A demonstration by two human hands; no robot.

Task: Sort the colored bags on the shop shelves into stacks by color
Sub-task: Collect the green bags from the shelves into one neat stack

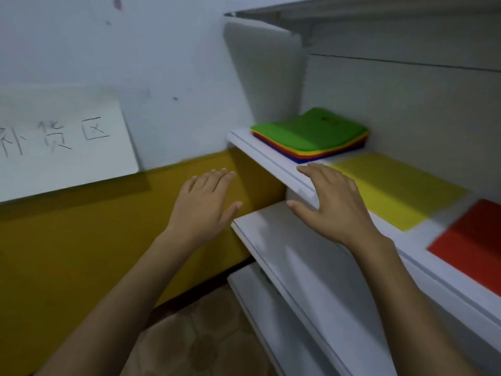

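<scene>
Bag stack [309, 137] lies lengthwise along shelf [271, 158], lower layers mostly hidden; red bag [471, 245] cropped; left hand [206, 207], right hand [333, 207] splayed, empty.

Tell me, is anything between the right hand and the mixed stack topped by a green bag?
Nothing visible. The open right hand is at the front of the shelf; only bare shelf lies between its fingertips and the mixed stack.

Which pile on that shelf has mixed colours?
The green-topped stack farthest left: yellow, red and blue edges show beneath. The yellow bag and red bag show one colour each.
</scene>
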